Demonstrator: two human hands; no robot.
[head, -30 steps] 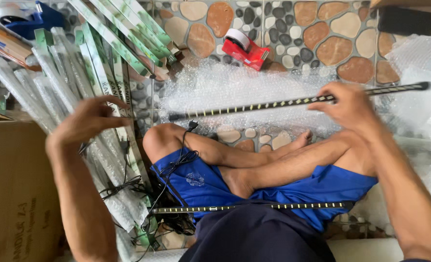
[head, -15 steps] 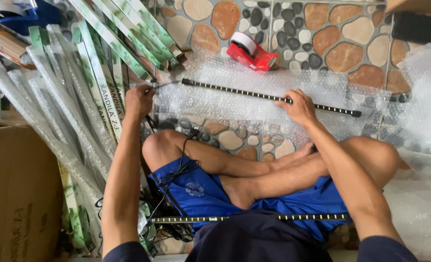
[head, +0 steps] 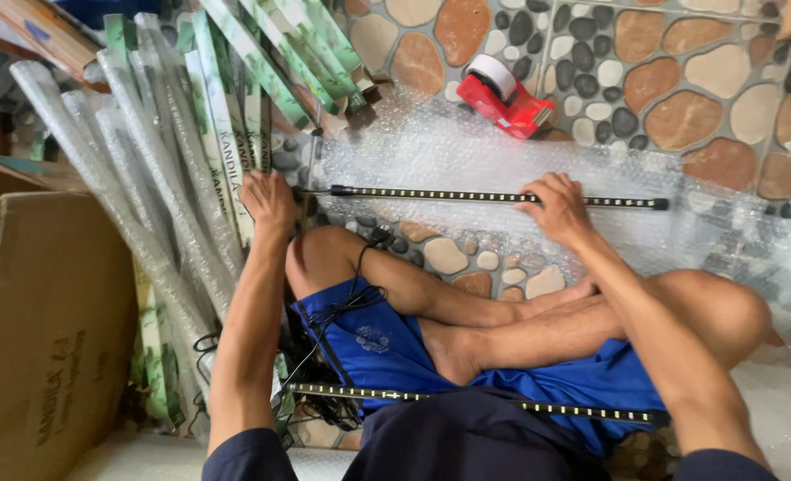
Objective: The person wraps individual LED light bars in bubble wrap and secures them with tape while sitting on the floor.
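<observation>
A long black light strip [head: 440,195] with a row of small yellow dots lies flat across a sheet of bubble wrap [head: 467,156] on the pebble-patterned floor. My left hand [head: 269,202] rests at the strip's left end, fingers curled by its cable. My right hand [head: 557,207] presses down on the strip right of its middle. A second strip of the same kind [head: 467,401] lies across my lap, over blue shorts. I sit cross-legged behind the bubble wrap.
A pile of long tubes wrapped in bubble wrap and green-white sleeves [head: 173,178] lies at the left. A brown cardboard box [head: 48,330] stands at the lower left. A red tape dispenser [head: 505,96] sits beyond the bubble wrap. Black cables [head: 342,307] trail over my left thigh.
The strip was carried from a slanted hold down onto the bubble wrap and now lies level. My left hand came in to its left end. My right hand slid along toward the right.
</observation>
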